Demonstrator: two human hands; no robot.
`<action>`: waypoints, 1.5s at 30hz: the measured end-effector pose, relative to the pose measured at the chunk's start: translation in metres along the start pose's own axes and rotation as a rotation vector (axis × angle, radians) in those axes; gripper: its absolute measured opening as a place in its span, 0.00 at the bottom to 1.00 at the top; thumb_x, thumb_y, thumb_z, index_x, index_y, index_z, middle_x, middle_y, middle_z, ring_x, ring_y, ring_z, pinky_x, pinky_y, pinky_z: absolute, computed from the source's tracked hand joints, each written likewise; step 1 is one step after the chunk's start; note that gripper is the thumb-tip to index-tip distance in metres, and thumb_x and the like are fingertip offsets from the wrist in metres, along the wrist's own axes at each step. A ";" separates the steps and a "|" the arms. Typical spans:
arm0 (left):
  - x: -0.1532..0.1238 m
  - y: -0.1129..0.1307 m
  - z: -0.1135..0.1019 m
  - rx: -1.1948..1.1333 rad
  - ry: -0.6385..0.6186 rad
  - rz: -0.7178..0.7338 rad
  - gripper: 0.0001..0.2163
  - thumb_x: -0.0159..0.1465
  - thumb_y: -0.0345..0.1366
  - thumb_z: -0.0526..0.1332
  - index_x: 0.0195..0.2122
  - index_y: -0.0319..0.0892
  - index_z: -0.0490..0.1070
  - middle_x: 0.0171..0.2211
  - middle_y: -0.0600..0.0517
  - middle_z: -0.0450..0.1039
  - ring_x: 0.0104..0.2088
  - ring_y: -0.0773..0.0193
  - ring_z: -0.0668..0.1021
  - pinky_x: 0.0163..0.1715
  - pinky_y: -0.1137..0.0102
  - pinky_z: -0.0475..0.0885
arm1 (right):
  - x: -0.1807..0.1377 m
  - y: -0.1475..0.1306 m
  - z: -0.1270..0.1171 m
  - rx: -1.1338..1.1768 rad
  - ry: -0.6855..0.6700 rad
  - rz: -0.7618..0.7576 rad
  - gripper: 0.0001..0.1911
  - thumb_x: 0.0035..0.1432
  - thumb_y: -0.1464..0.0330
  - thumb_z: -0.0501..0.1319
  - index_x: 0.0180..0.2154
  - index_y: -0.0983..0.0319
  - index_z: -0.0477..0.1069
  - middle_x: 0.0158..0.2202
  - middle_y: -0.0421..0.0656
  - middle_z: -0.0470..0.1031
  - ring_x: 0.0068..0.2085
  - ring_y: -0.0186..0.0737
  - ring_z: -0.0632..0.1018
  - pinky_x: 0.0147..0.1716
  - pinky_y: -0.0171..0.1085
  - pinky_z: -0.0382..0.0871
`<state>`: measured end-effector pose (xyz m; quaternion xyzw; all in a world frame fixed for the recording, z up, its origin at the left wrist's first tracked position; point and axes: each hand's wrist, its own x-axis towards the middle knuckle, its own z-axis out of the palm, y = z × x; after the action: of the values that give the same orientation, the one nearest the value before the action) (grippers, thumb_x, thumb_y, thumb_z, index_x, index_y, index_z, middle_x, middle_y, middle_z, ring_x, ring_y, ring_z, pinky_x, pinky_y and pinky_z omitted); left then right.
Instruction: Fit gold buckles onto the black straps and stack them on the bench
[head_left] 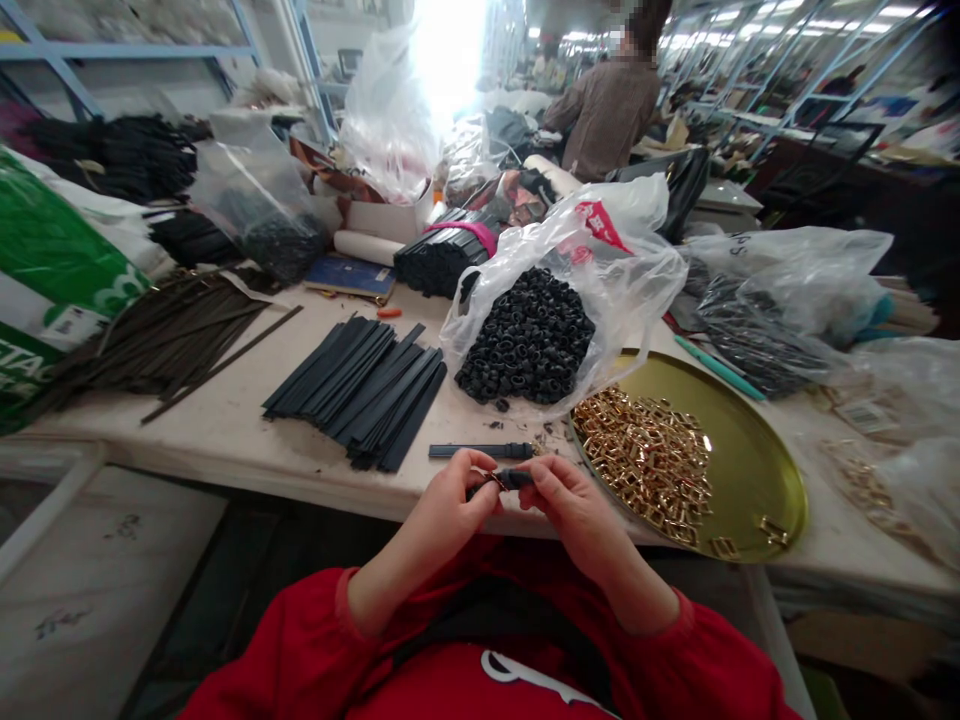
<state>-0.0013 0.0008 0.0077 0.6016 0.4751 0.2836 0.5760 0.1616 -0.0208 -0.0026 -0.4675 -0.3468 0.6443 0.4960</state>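
At the table's front edge, my left hand (pixel 466 492) and my right hand (pixel 566 497) are both closed on one dark strap (pixel 514 479). A small gold glint shows by my left fingertips, perhaps a buckle, mostly hidden by the fingers. Just beyond them lies a finished-looking dark strap piece (pixel 480 451) with bands around its right end. Flat black strips (pixel 360 385) are piled to the left. Small black loops (pixel 529 335) fill an opened clear plastic bag (pixel 637 255). Gold buckles (pixel 645 455) heap on the left side of a round gold tray (pixel 757 460).
Brown strips (pixel 180 325) and a green-and-white bag (pixel 52 290) occupy the left. A blue booklet (pixel 350 277) and a bundle of black strips (pixel 442 250) lie behind. A teal tool (pixel 718 367) rests beyond the tray. Another person (pixel 611 110) is at the back.
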 end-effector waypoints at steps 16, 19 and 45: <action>0.006 -0.011 -0.006 0.348 0.035 -0.059 0.15 0.55 0.49 0.59 0.34 0.41 0.65 0.25 0.54 0.72 0.25 0.65 0.72 0.22 0.74 0.61 | 0.002 0.018 -0.001 0.190 -0.153 0.276 0.17 0.43 0.62 0.69 0.34 0.63 0.69 0.27 0.37 0.73 0.27 0.30 0.71 0.30 0.31 0.64; 0.002 -0.006 -0.001 0.354 0.032 -0.028 0.11 0.56 0.45 0.59 0.30 0.41 0.67 0.27 0.53 0.73 0.27 0.65 0.72 0.26 0.73 0.63 | -0.001 0.020 0.000 0.213 -0.174 0.280 0.16 0.44 0.62 0.68 0.33 0.63 0.68 0.26 0.37 0.71 0.26 0.30 0.70 0.27 0.31 0.62; -0.033 -0.005 0.014 -0.227 -0.186 -0.162 0.11 0.54 0.29 0.57 0.39 0.37 0.66 0.30 0.50 0.74 0.30 0.66 0.75 0.28 0.73 0.68 | -0.029 0.012 0.000 -0.195 -0.139 0.037 0.14 0.50 0.61 0.62 0.36 0.59 0.61 0.19 0.32 0.65 0.19 0.28 0.65 0.19 0.29 0.57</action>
<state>-0.0024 -0.0351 0.0074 0.5159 0.4317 0.2311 0.7029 0.1596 -0.0518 -0.0063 -0.4741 -0.4326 0.6474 0.4110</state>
